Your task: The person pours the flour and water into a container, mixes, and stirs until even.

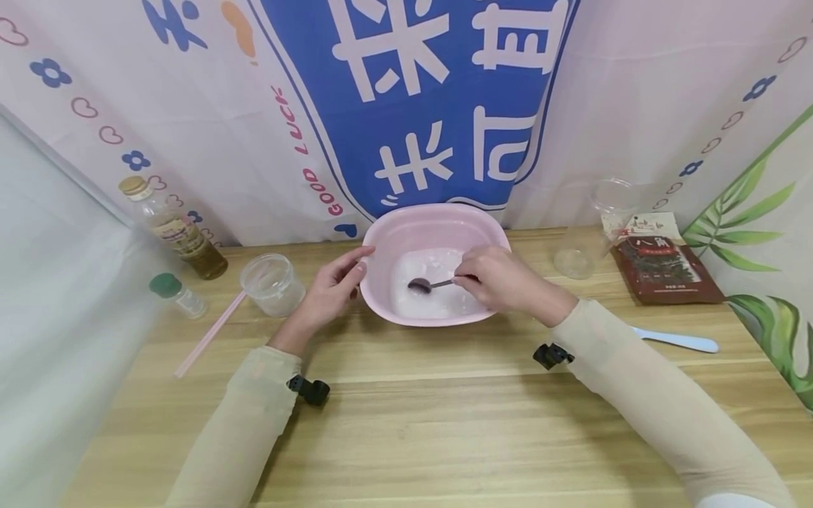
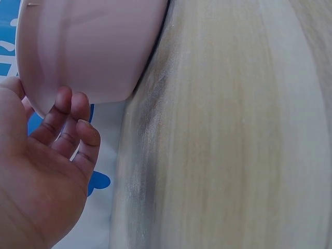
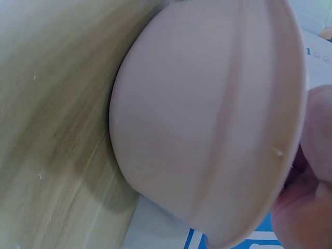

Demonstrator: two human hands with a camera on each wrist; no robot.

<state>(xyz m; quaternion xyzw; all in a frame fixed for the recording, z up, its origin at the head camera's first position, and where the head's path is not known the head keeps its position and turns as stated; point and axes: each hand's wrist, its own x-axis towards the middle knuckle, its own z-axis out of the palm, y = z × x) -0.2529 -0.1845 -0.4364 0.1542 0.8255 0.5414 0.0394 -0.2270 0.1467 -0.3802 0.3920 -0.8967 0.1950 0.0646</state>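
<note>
A pink plastic basin stands on the table near the cloth backdrop, with a white, partly smooth substance in its bottom. At its left rim my left hand holds on, thumb over the edge and bent fingers against the outer wall, as the left wrist view shows. Over the basin's right side, my right hand pinches the handle of a small dark spoon. The spoon's bowl is down at the white substance. In the right wrist view the basin wall hides the spoon and most of the hand.
At the left are an oil bottle, a green-capped jar, a clear tub and a pink stick. A brown packet, clear plastic cups and a light-blue utensil lie at the right.
</note>
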